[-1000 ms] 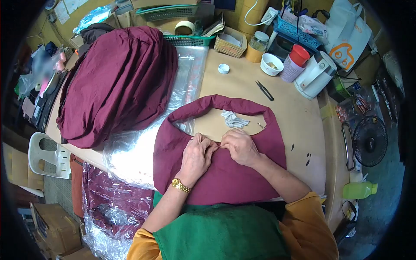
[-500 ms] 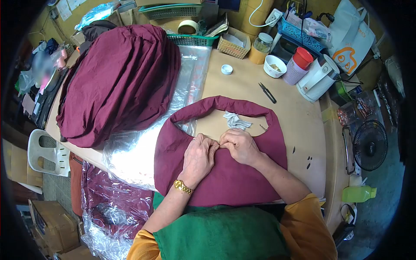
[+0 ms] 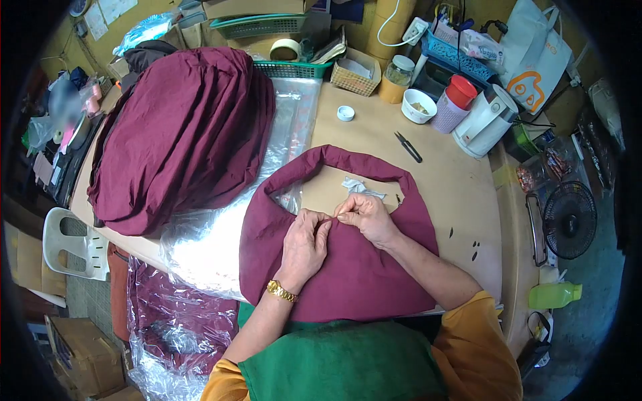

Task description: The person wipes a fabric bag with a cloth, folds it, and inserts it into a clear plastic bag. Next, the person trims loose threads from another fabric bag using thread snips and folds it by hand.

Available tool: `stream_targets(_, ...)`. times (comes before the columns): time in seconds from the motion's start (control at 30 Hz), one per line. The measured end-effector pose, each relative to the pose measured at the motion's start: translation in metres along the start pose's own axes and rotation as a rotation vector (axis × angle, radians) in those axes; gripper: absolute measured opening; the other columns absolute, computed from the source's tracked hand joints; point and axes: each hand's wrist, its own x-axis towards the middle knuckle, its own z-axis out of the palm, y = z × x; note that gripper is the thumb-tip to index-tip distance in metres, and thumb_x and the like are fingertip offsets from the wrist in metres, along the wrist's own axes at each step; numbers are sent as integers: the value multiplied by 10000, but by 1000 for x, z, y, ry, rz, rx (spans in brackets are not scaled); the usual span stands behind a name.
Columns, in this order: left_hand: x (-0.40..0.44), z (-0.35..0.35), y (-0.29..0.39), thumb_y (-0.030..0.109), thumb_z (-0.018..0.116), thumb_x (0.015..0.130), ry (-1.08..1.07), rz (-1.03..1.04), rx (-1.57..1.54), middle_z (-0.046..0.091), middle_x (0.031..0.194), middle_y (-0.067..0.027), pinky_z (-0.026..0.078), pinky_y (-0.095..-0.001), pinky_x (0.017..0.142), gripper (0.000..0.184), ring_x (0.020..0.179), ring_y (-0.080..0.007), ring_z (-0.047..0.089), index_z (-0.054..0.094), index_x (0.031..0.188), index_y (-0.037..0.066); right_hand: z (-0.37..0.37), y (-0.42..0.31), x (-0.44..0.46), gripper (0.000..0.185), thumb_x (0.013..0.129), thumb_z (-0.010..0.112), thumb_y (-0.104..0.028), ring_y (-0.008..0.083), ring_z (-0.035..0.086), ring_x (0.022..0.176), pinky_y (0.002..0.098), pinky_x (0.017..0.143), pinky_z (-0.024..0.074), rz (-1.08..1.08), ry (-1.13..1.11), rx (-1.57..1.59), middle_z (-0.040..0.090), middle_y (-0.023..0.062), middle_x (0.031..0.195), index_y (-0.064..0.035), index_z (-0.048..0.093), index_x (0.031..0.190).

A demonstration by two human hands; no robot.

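Observation:
A maroon fabric bag (image 3: 374, 274) with a wide looped handle lies flat on the table before me. My left hand (image 3: 306, 244) is closed at the near edge of the bag's opening, pinching the cloth between thumb and fingers. Just beside it, my right hand (image 3: 366, 219) is closed in a pinch at the same edge; whatever sits between its fingertips is too small to make out. A crumpled pale grey scrap (image 3: 361, 187) lies inside the opening, beyond my right hand. Thread snips (image 3: 408, 147) rest on the table past the handle.
A big pile of maroon fabric (image 3: 180, 134) stands at the left on clear plastic sheeting (image 3: 200, 234). Along the back are a white lid (image 3: 346, 113), a bowl (image 3: 419, 105), a jar (image 3: 396, 77), a red cup (image 3: 461, 91) and a white kettle (image 3: 485, 123).
My right hand has lifted and drawn slightly apart from my left, its fingers more curled. The left stays at the bag's edge. The whole view has shifted a little.

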Motion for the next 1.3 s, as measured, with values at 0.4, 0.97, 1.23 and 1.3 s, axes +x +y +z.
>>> stream_targets(0.4,0,-1,4,80,676,864,-25,-3,7,593,879,-144,484,-400,744,83,837,-327,615,642,914,24,-8,-50,-6,227,866,720,-157,178,650,734,324,665,503,-293,32,-815,672,119,812,33,624,944)
stream_targets(0.97,11,-14,30,283,735,840,-232,19,309,620,986,-167,502,-410,839,344,948,-344,614,715,1074,31,-184,-22,73,267,907,632,-188,349,658,969,432,854,519,-167,542,-1634,630,252,1105,41,665,1042)
stream_targets(1.23,50,-1,20,229,767,818,-400,-104,216,704,834,-148,534,-370,736,228,798,-273,688,765,920,26,-64,-84,6,247,956,497,-121,334,686,838,441,747,526,-140,485,-786,678,190,854,-57,618,1161)
stream_targets(1.3,53,-4,16,152,769,811,-403,-184,63,709,712,-99,530,-327,646,148,646,-178,676,760,860,12,-32,-79,-26,226,938,565,-153,345,666,858,457,760,517,-188,337,-926,646,168,921,-75,625,1142)
